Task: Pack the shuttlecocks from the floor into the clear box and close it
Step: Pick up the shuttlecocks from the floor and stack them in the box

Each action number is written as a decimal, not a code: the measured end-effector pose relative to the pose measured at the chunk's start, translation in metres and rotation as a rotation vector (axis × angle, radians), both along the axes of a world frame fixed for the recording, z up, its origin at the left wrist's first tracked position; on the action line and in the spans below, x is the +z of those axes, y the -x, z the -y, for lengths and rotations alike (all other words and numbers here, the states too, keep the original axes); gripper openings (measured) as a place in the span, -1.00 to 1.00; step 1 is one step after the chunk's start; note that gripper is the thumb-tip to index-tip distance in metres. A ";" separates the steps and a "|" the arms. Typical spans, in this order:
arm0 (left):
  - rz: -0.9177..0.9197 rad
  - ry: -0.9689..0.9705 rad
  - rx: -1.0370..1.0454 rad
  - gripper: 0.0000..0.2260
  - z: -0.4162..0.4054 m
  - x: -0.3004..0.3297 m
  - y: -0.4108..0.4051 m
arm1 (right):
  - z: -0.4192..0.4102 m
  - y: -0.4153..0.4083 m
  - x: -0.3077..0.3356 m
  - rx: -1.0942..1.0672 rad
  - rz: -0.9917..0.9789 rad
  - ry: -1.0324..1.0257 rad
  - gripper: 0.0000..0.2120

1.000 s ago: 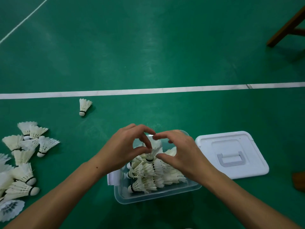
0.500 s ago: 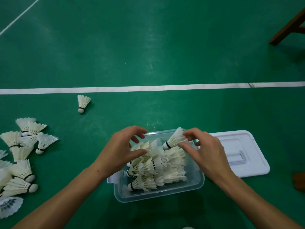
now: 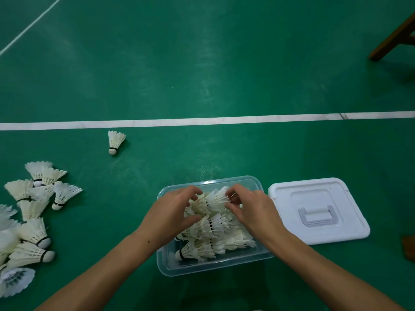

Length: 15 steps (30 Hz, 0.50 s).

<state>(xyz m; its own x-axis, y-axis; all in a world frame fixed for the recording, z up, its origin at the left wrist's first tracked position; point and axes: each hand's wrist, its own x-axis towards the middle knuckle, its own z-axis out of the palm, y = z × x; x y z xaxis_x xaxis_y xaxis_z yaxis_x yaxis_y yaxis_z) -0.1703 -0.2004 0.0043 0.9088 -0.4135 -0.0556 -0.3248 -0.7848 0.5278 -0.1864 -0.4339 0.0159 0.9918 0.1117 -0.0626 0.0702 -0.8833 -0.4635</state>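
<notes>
The clear box (image 3: 215, 264) stands on the green floor in front of me, holding several white shuttlecocks in rows. Both hands are over its far half. My right hand (image 3: 251, 209) pinches the feather skirt of a shuttlecock (image 3: 216, 199) lying on top of the rows. My left hand (image 3: 173, 212) curls its fingers and thumb around the stacked shuttlecocks beside it. The white lid (image 3: 318, 212) with a grey handle lies flat just right of the box. A pile of loose shuttlecocks (image 3: 31, 216) lies at the left, and a single shuttlecock (image 3: 115, 141) lies nearer the white line.
A white court line (image 3: 202, 121) crosses the floor beyond the box. A brown wooden furniture leg (image 3: 393, 39) stands at the top right. A brown object (image 3: 409, 246) shows at the right edge.
My right hand lifted a shuttlecock toward the box's far right corner, then brought it back left onto the top row. My left hand stayed on the stacked shuttlecocks.
</notes>
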 end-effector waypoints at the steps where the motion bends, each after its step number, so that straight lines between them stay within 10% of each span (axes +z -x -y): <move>1: 0.001 -0.004 -0.001 -0.48 0.000 0.000 0.000 | -0.003 -0.002 -0.001 0.010 -0.043 -0.011 -0.76; 15: 0.020 0.106 0.092 -0.57 -0.010 0.025 0.008 | 0.003 -0.005 0.053 0.011 -0.084 0.094 -0.65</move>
<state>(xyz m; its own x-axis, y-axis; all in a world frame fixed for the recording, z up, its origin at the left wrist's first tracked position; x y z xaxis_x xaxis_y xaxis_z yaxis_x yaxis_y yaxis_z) -0.1779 -0.1902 0.0289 0.9438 -0.3305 0.0026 -0.2650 -0.7520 0.6035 -0.1810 -0.4366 0.0685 0.9813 0.1122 -0.1566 0.0444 -0.9226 -0.3832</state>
